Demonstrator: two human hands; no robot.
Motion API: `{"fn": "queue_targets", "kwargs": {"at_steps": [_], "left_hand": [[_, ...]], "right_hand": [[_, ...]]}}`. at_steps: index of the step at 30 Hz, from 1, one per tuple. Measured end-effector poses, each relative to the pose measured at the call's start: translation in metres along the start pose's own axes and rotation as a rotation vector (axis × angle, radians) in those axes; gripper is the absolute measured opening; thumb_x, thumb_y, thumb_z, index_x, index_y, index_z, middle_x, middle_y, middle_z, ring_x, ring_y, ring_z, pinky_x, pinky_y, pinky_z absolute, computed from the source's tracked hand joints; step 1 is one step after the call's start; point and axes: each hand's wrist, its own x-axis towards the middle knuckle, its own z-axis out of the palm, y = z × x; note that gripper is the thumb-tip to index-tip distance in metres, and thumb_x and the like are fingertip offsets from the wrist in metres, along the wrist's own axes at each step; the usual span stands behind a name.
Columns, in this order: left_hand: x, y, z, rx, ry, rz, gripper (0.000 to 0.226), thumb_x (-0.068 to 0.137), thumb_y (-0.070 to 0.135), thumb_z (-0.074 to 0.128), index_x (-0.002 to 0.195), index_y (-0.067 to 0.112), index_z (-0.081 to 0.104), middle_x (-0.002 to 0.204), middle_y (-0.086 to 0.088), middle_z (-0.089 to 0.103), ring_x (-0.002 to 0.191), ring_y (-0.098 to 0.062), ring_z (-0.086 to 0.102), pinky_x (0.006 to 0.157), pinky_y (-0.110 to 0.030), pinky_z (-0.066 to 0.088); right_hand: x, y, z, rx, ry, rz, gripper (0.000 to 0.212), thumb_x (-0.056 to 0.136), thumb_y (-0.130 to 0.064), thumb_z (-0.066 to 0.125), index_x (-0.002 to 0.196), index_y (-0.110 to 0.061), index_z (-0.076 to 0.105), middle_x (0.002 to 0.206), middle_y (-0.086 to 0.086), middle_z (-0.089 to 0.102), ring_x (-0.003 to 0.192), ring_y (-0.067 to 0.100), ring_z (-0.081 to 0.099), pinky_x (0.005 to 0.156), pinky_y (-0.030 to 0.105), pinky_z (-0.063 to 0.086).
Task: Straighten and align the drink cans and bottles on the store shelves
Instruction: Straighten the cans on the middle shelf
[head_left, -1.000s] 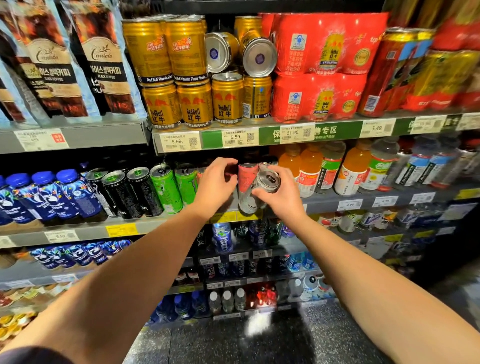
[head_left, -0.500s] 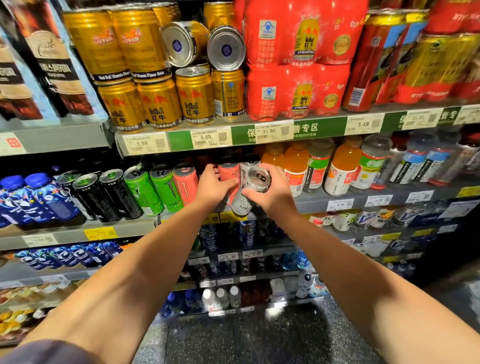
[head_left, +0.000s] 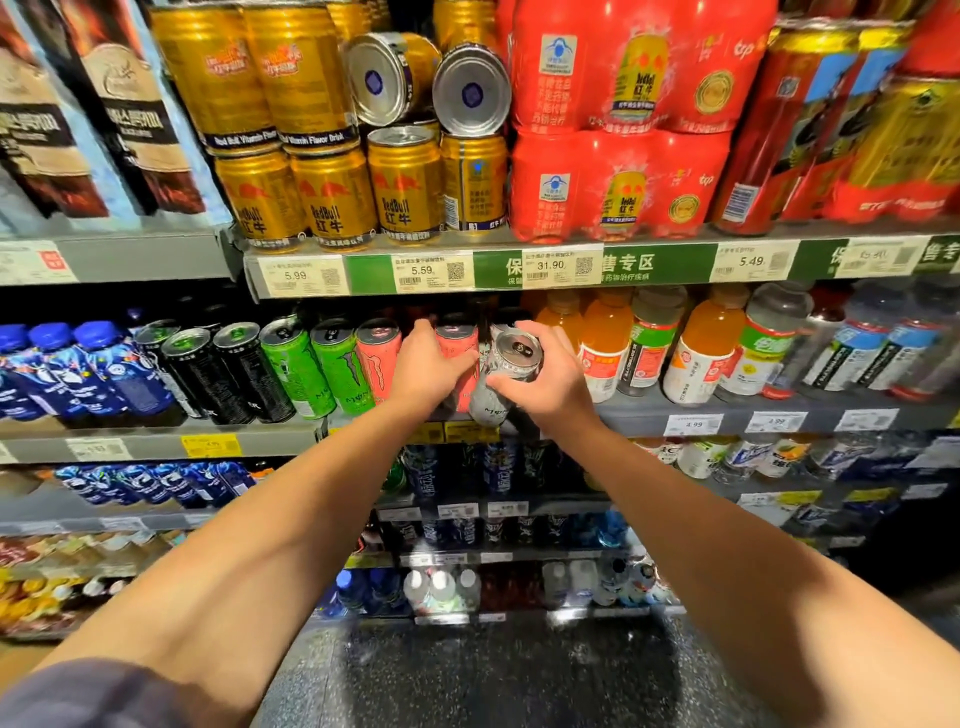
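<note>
Two bare hands work at the middle shelf (head_left: 649, 410) of a drinks display. The right hand (head_left: 545, 387) has its grip closed around a silver can (head_left: 511, 366), fingers wrapped over the upper body while the top of the can tilts toward the camera, pull tab in view; the base of the can sits at the shelf's front edge. The left hand (head_left: 426, 366) presses against a pink can (head_left: 457, 345) just beside the silver one, its grip curled on that can's front, though whether it fully clasps the can cannot be told. Another pink can (head_left: 378, 358) stands upright to the left, then two green cans (head_left: 317, 366) and a row of black cans (head_left: 218, 371), with blue-capped bottles (head_left: 78, 374) further left. To the right of the silver can stand orange juice bottles (head_left: 605, 348) and clear bottles (head_left: 769, 343). On the shelf above, gold cans (head_left: 332, 197) are stacked two high; two of them (head_left: 431, 85) lie on their sides with their silver bases facing out, beside red multipacks (head_left: 618, 124). Price labels (head_left: 434, 271) run along the upper shelf edge.
</note>
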Motion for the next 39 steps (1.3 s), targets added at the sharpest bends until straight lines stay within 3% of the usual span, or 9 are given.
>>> {"fn": "queue_targets", "kwargs": {"at_steps": [5, 8, 11, 13, 19, 26, 30, 33, 39], "left_hand": [[0.0, 0.009, -0.022, 0.202, -0.065, 0.039, 0.056, 0.074, 0.034, 0.077, 0.112, 0.0, 0.054, 0.113, -0.02, 0.063, 0.107, -0.036, 0.059, 0.078, -0.036, 0.044], [0.005, 0.014, -0.035, 0.393, -0.067, 0.132, 0.051, 0.067, 0.047, 0.077, 0.098, 0.008, 0.065, 0.097, -0.014, 0.07, 0.098, -0.034, 0.064, 0.078, -0.037, 0.049], [0.008, 0.015, -0.043, 0.588, -0.063, 0.194, 0.051, 0.068, 0.055, 0.076, 0.096, 0.013, 0.065, 0.098, -0.01, 0.07, 0.101, -0.033, 0.062, 0.089, -0.038, 0.041], [0.008, 0.012, -0.049, 0.646, -0.071, 0.19, 0.056, 0.068, 0.059, 0.076, 0.103, 0.018, 0.064, 0.103, -0.007, 0.069, 0.107, -0.03, 0.059, 0.098, -0.04, 0.032], [0.015, -0.009, -0.068, 0.582, -0.144, 0.168, 0.078, 0.063, 0.061, 0.08, 0.128, 0.024, 0.058, 0.121, -0.005, 0.066, 0.12, -0.03, 0.051, 0.105, -0.042, 0.026], [0.019, -0.014, -0.073, 0.502, -0.188, 0.187, 0.061, 0.067, 0.052, 0.081, 0.122, 0.031, 0.063, 0.117, -0.004, 0.068, 0.117, -0.031, 0.055, 0.1, -0.04, 0.032], [0.021, -0.02, -0.068, 0.456, -0.173, 0.179, 0.068, 0.075, 0.049, 0.078, 0.135, 0.027, 0.056, 0.127, -0.008, 0.065, 0.124, -0.032, 0.051, 0.103, -0.039, 0.031], [0.022, -0.023, -0.065, 0.431, -0.154, 0.193, 0.07, 0.078, 0.048, 0.076, 0.14, 0.025, 0.051, 0.131, -0.01, 0.062, 0.126, -0.033, 0.05, 0.104, -0.039, 0.03], [0.022, -0.03, -0.062, 0.431, -0.144, 0.231, 0.072, 0.077, 0.054, 0.074, 0.139, 0.023, 0.053, 0.131, -0.009, 0.063, 0.126, -0.033, 0.048, 0.1, -0.039, 0.028]], "right_hand": [[0.005, -0.009, 0.002, -0.042, -0.073, 0.044, 0.065, 0.073, -0.024, 0.084, 0.129, -0.015, 0.053, 0.115, -0.001, 0.05, 0.099, -0.003, 0.046, 0.085, 0.003, 0.034], [0.009, -0.016, 0.004, -0.06, -0.129, 0.076, 0.065, 0.075, -0.026, 0.082, 0.132, -0.018, 0.05, 0.117, -0.003, 0.048, 0.104, 0.002, 0.047, 0.09, 0.013, 0.036], [0.013, -0.02, 0.009, -0.085, -0.17, 0.066, 0.068, 0.076, -0.028, 0.081, 0.134, -0.015, 0.048, 0.12, -0.002, 0.046, 0.11, 0.008, 0.048, 0.097, 0.02, 0.039], [0.016, -0.024, 0.013, -0.101, -0.187, 0.066, 0.069, 0.077, -0.028, 0.08, 0.136, -0.014, 0.047, 0.122, 0.0, 0.046, 0.111, 0.01, 0.048, 0.096, 0.017, 0.036], [0.025, -0.03, 0.029, -0.202, -0.202, 0.05, 0.066, 0.078, -0.033, 0.079, 0.133, -0.016, 0.047, 0.123, 0.002, 0.048, 0.114, 0.016, 0.049, 0.097, 0.027, 0.04], [0.044, -0.03, 0.04, -0.589, -0.242, -0.038, 0.073, 0.077, -0.052, 0.072, 0.137, -0.017, 0.047, 0.122, 0.006, 0.059, 0.115, 0.027, 0.044, 0.1, 0.037, 0.032], [0.046, -0.031, 0.04, -0.724, -0.3, -0.065, 0.076, 0.08, -0.059, 0.067, 0.14, -0.019, 0.045, 0.128, 0.004, 0.06, 0.116, 0.027, 0.044, 0.101, 0.04, 0.027], [0.05, -0.031, 0.039, -0.748, -0.338, -0.021, 0.074, 0.08, -0.061, 0.065, 0.14, -0.022, 0.046, 0.128, 0.003, 0.061, 0.12, 0.029, 0.043, 0.107, 0.046, 0.022], [0.061, -0.031, 0.042, -0.789, -0.39, 0.037, 0.063, 0.086, -0.061, 0.058, 0.13, -0.017, 0.053, 0.116, 0.007, 0.065, 0.115, 0.03, 0.05, 0.101, 0.046, 0.029]]}}
